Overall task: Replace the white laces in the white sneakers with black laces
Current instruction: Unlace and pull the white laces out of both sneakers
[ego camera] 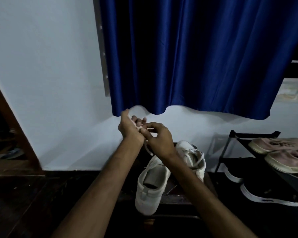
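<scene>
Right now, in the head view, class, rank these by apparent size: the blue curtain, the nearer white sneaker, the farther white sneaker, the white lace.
1. blue curtain
2. nearer white sneaker
3. farther white sneaker, partly hidden and farther off, so the pair may really match
4. white lace, a thin strand

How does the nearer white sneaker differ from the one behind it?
On the nearer sneaker the white lace runs up into the left hand and right hand; the farther sneaker has a loose lace across its opening, untouched. The nearer sneaker sits left, the farther sneaker right. Both are white.
</scene>
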The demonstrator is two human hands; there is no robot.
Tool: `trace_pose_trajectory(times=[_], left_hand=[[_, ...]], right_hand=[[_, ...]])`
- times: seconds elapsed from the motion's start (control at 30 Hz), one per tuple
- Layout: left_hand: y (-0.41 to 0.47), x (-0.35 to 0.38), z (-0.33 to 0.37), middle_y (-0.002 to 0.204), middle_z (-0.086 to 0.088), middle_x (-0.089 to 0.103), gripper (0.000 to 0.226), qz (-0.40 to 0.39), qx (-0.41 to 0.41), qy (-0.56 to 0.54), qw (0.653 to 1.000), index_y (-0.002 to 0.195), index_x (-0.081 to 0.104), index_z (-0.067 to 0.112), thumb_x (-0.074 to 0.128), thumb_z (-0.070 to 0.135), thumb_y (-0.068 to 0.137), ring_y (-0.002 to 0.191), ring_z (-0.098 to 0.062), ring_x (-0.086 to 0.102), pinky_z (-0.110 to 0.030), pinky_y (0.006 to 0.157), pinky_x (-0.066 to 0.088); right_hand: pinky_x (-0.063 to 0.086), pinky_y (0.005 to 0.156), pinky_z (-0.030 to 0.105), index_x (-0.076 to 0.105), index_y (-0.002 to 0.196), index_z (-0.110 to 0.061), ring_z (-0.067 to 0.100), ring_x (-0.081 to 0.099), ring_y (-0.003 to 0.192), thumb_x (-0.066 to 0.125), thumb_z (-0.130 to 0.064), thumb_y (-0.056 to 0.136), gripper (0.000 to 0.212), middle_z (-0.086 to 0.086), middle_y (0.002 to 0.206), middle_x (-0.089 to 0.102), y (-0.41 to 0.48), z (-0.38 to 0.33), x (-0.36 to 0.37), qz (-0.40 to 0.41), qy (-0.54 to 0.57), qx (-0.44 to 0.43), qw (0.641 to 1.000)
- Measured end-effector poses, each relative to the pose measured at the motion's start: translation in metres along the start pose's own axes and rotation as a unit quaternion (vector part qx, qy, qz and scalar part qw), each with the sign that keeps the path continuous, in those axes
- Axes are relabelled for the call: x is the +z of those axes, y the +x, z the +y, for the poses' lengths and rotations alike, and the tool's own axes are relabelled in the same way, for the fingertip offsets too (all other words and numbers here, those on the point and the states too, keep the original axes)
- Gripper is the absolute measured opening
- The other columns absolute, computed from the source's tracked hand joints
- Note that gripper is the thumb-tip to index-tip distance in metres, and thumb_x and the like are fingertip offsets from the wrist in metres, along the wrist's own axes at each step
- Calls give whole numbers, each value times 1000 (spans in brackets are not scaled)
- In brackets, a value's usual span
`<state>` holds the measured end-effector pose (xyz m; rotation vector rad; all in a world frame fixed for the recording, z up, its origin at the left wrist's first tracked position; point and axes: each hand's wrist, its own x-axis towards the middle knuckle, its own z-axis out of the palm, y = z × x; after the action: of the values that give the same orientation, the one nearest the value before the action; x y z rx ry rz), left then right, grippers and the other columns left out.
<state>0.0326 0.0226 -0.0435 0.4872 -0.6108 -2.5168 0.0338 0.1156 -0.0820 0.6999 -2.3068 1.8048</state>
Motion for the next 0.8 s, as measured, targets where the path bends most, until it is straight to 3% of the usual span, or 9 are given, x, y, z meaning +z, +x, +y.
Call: trace_pose_trajectory(times=[0.1,0.17,0.23,0.4,0.5,0.57,0.6,0.7,0.8], left_hand=[[3,-8,14,46,4,20,38,-19,3,-47,999,61,27,19,48,26,91,35,-10,16,-17,35,22],[8,-15,15,45,5,18,38,-50,-3,-41,998,59,25,20,44,26,91,35,-10,13,-19,33,15],[12,-23,13,44,6,19,36,-70,-3,-2,998,60,27,21,42,26,92,34,-9,13,-19,33,13],[9,-30,7,50,2,36,23,-116,97,172,973,69,44,16,40,17,92,42,-10,33,-20,37,25],[9,-36,0,90,2,58,22,-217,295,373,852,89,61,13,39,8,86,85,-11,56,-25,74,46],[19,-44,-2,117,10,54,33,-238,365,470,768,90,70,15,40,4,83,115,-6,50,-26,99,40],[21,-46,0,125,14,53,36,-233,375,486,754,92,73,18,40,4,84,124,-7,47,-28,104,38],[14,-54,5,126,12,61,35,-259,326,459,785,111,70,17,40,15,95,120,-5,54,-28,100,44],[-3,-62,-3,111,1,69,37,-173,212,386,881,114,66,20,34,34,104,99,-10,63,-21,73,52]], right_hand=[[54,67,34,57,117,-16,15,61,69,60,-34,96,29,1,85,66,-10,5,5,-79,189,198,959],[59,73,34,60,117,-9,20,65,78,50,-30,101,28,7,87,67,-11,2,3,-148,327,284,889],[60,79,32,64,114,-3,22,66,91,48,-22,102,27,9,94,70,-7,1,-1,-158,397,294,855],[58,71,21,68,100,5,15,68,82,61,-6,93,14,8,86,71,5,-11,3,-118,332,252,901],[56,61,23,67,90,0,17,64,70,57,2,92,10,10,77,66,6,-25,8,-96,339,246,903],[50,57,23,64,81,-3,17,59,66,49,12,90,23,9,71,60,5,-33,13,-80,330,244,908],[47,61,24,63,80,-3,17,57,68,45,15,89,27,9,71,58,3,-36,16,-70,335,242,908],[53,68,24,66,88,0,16,62,69,47,16,88,25,7,70,64,5,-38,23,-8,396,248,884],[54,55,24,72,102,0,16,67,68,57,6,91,20,9,78,72,5,-33,32,23,388,246,888]])
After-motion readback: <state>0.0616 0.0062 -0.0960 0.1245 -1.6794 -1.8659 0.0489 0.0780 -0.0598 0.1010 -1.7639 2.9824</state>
